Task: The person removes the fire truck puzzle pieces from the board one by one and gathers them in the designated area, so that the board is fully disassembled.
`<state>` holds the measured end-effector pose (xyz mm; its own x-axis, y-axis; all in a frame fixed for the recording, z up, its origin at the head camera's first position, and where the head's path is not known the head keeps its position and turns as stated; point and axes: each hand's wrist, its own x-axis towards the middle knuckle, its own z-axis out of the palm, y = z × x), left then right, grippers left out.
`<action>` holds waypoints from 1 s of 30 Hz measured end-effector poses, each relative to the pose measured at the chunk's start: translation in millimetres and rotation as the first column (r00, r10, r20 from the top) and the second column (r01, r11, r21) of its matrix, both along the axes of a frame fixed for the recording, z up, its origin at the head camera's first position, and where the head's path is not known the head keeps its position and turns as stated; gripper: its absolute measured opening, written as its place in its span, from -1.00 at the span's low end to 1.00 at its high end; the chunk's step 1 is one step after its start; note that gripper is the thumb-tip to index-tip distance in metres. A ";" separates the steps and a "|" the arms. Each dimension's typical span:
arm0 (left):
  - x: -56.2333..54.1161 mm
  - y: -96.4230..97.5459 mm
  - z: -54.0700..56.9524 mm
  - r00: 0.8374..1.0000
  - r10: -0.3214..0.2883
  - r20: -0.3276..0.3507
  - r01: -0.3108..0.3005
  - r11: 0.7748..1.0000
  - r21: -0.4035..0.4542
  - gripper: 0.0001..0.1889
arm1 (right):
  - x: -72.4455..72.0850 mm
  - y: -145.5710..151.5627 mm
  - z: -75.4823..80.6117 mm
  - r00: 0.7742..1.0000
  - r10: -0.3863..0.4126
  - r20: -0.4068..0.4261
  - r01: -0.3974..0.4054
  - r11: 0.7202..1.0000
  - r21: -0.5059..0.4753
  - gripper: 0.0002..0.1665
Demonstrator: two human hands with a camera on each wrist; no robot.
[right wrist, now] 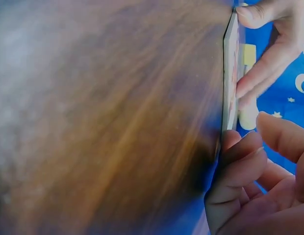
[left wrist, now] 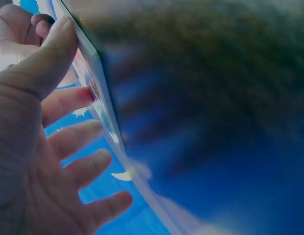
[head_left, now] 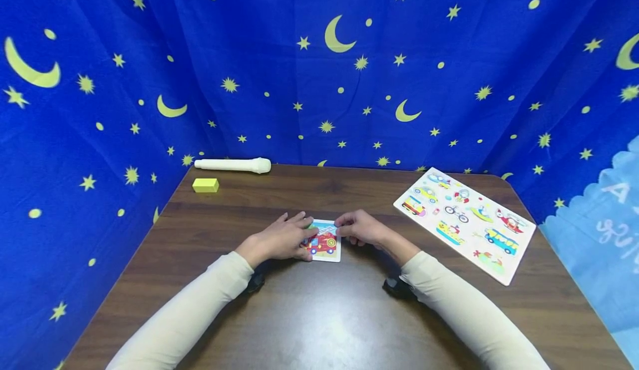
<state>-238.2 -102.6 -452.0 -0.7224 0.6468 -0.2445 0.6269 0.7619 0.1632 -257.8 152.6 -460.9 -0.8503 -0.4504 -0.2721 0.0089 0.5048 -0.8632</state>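
Note:
A small square picture board [head_left: 323, 251] with a red fire truck and a white border lies flat on the table in the head view. My left hand [head_left: 282, 238] rests over its left side, fingers mostly straight and spread. In the left wrist view, this hand's thumb [left wrist: 63, 36] touches the board's edge [left wrist: 98, 78]. My right hand [head_left: 364, 228] is at the board's right edge, fingers bent. The right wrist view shows bent fingers [right wrist: 247, 156] touching the end of the board [right wrist: 231, 73], with one finger lifted apart. Whether they pinch it is unclear.
To the right lies a larger puzzle board [head_left: 461, 220] with vehicle pictures. A yellow block [head_left: 206, 185] and a white microphone-shaped object [head_left: 233, 165] sit at the back left. A blue curtain [head_left: 279, 70] with moons and stars surrounds the wooden table [head_left: 319, 314].

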 end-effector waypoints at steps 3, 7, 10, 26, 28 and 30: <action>0.6 1.6 2.6 0.999 -0.033 -0.007 0.033 0.999 0.006 -0.21 | -1.0 -1.8 -1.6 1.000 -0.015 0.006 0.015 1.000 -0.002 -0.74; 0.4 3.2 4.9 0.998 -0.063 -0.023 0.063 0.998 0.014 -0.21 | -2.8 -6.4 -2.3 0.997 -0.064 0.032 0.065 0.998 -0.023 -0.80; 0.4 3.5 5.1 0.998 -0.059 -0.020 0.059 0.998 0.013 -0.20 | -4.8 -10.8 -3.2 0.992 -0.112 0.060 0.114 0.993 -0.032 -0.85; -1.7 3.5 -1.2 1.000 -0.026 0.010 0.025 0.998 0.059 -0.18 | -1.7 -20.1 1.9 0.984 -0.177 0.028 0.176 0.984 0.033 -0.93; -1.9 3.2 -1.4 1.000 -0.023 0.015 0.022 0.998 0.059 -0.18 | -2.0 -18.8 1.7 0.980 -0.192 0.045 0.191 0.981 0.018 -0.89; -2.0 2.9 -2.1 1.000 -0.021 0.018 0.020 0.998 0.060 -0.18 | -2.1 -17.9 0.9 0.979 -0.192 0.062 0.192 0.981 0.004 -0.86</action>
